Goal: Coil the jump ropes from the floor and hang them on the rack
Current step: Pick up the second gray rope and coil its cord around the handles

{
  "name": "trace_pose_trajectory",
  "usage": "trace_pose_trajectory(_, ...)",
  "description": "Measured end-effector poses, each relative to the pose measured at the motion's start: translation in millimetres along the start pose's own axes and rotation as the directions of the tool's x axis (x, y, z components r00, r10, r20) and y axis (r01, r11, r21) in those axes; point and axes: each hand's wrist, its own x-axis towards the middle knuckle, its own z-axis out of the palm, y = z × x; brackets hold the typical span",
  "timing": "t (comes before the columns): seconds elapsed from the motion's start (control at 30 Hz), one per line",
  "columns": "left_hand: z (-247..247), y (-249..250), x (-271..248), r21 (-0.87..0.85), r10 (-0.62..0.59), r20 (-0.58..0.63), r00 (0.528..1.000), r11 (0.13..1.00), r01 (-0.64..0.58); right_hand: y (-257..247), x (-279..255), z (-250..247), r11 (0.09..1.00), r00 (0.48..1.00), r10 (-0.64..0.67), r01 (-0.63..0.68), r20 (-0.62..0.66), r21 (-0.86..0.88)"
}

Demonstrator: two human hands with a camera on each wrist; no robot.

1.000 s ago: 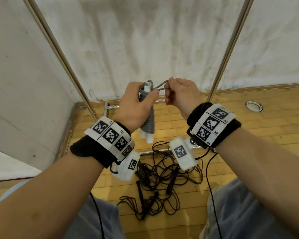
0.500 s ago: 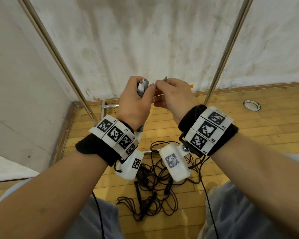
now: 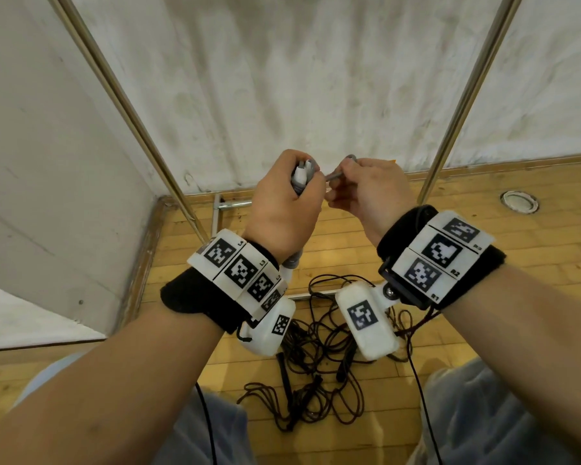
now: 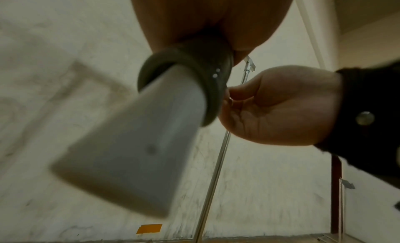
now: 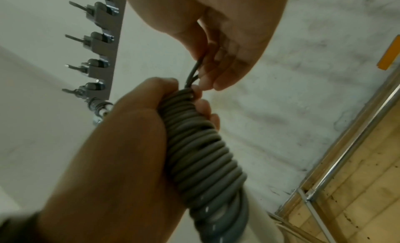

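My left hand (image 3: 282, 209) grips a grey jump rope (image 5: 201, 149) wound in tight coils around its white handles (image 4: 129, 152), held upright at chest height. The handle tops (image 3: 302, 169) stick out above my fist. My right hand (image 3: 366, 193) pinches the loose loop of grey cord (image 5: 192, 73) that leaves the top of the coil. Both hands are close together in front of the rack's upright poles (image 3: 463, 99). A row of metal hooks (image 5: 95, 41) on the rack shows up and to the left in the right wrist view.
Several dark jump ropes (image 3: 319, 357) lie tangled on the wooden floor (image 3: 534, 263) between my knees. The rack's base bar (image 3: 232, 204) sits against the stained white wall (image 3: 282, 78). A round metal floor socket (image 3: 519, 201) lies at the right.
Both hands have risen a little and drawn together. The long grey loop seen a second ago has been pulled shorter, and my right hand now pinches it close to the handle tops.
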Motion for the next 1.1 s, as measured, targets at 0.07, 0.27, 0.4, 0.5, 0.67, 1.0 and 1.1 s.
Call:
trace_pose_trajectory(0.07, 0.4, -0.3, -3.2, -0.008, -0.019, 0.045, 0.999, 1.000, 0.019, 0.7, 4.0, -3.4, 1.000, 0.999, 0.017, -0.018, -0.034, -0.011)
trace_pose_trajectory(0.27, -9.4, -6.0, -3.6, -0.098, -0.057, 0.083, 0.995, 0.993, 0.065, 3.6, 9.1, -0.2, 0.994, 0.999, -0.047, 0.049, 0.025, -0.097)
trace_pose_trajectory(0.4, -12.4, -8.3, -0.9, -0.148, -0.124, 0.055, 0.991, 0.980, 0.131, 3.8, 5.4, 11.9, 0.966, 0.985, -0.165, 0.172, 0.051, -0.192)
trace_pose_trajectory(0.5, -11.3, -1.2, 2.4, -0.151, -0.161, 0.023, 0.987, 0.975, 0.163, -2.6, 3.6, 17.0, 0.904, 0.952, -0.297, 0.306, 0.076, -0.300)
trace_pose_trajectory(0.67, -9.8, 16.0, 2.6, -0.168, -0.154, -0.027, 0.988, 0.975, 0.147, -16.9, -3.3, 18.3, 0.835, 0.899, -0.413, 0.439, 0.149, -0.333)
trace_pose_trajectory(1.0, -40.3, 59.3, 3.5, -0.178, -0.144, 0.007, 0.990, 0.974, 0.143, -56.1, -28.6, 23.8, 0.785, 0.856, -0.471, 0.517, 0.214, -0.340)
trace_pose_trajectory(1.1, -54.5, 81.4, 9.3, -0.148, -0.092, 0.027, 0.995, 0.984, 0.095, -83.0, -35.0, 28.0, 0.788, 0.846, -0.481, 0.532, 0.228, -0.310)
